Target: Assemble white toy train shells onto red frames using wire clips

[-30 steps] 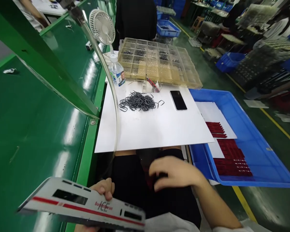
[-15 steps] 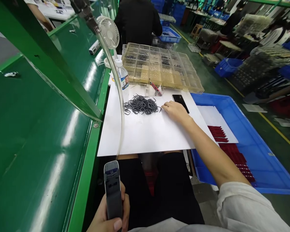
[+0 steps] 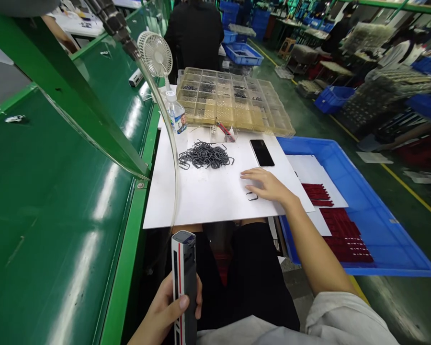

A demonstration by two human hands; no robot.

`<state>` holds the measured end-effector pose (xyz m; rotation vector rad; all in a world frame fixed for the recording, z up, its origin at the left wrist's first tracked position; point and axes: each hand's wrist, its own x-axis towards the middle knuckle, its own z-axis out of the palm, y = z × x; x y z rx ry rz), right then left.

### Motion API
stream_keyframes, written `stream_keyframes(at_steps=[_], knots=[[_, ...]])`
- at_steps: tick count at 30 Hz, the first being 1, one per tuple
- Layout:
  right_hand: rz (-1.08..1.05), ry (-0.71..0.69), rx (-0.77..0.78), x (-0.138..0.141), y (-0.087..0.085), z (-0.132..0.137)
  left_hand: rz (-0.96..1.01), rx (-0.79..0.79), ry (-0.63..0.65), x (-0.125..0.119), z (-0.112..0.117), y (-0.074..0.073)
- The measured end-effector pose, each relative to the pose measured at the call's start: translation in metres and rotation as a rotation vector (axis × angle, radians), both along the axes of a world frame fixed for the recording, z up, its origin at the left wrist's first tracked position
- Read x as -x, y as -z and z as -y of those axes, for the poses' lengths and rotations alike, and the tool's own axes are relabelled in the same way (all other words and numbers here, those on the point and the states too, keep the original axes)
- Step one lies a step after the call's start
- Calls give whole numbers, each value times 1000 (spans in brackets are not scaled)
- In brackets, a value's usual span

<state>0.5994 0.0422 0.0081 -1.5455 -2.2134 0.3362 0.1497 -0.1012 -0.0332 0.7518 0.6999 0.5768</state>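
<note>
head view | left hand [image 3: 161,311] is gripping upright ICE model train carriage [image 3: 184,287], fingers wrapped round it, below white board [image 3: 201,196] | right hand [image 3: 266,186] is resting on white board, fingers lying loosely together, just beside loose wire hook [image 3: 252,196] | wire hook heap [image 3: 205,155] is lying on white board | clear compartment tray [image 3: 233,103] is holding dark hooks beyond white board | blue crate [image 3: 380,211] is holding red strips [image 3: 348,242] right of white board

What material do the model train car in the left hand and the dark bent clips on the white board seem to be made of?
The model train car in the left hand looks like smooth painted plastic, though its white and red finish could also cover metal. The dark bent clips look like thin matte wire, probably metal, because they keep crisp, regular bends.
</note>
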Motion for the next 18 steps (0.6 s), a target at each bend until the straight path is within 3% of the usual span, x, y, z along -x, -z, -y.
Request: stream_keyframes(at_steps=[2, 4, 9, 14, 18], knots=[[-86, -104, 101, -8, -8, 16, -55, -44, 18, 0, 1, 0], [-121, -119, 158, -14, -10, 34, -89, -58, 32, -1, 1, -2], [-57, 72, 104, -12, 4, 67, -149, -60, 25, -8, -1, -15], [-13, 130, 50, -3, 14, 59, -165, -78, 57, -14, 0, -20], [53, 306, 41, 4, 8, 40, -201, -122, 44, -12, 0, -19]])
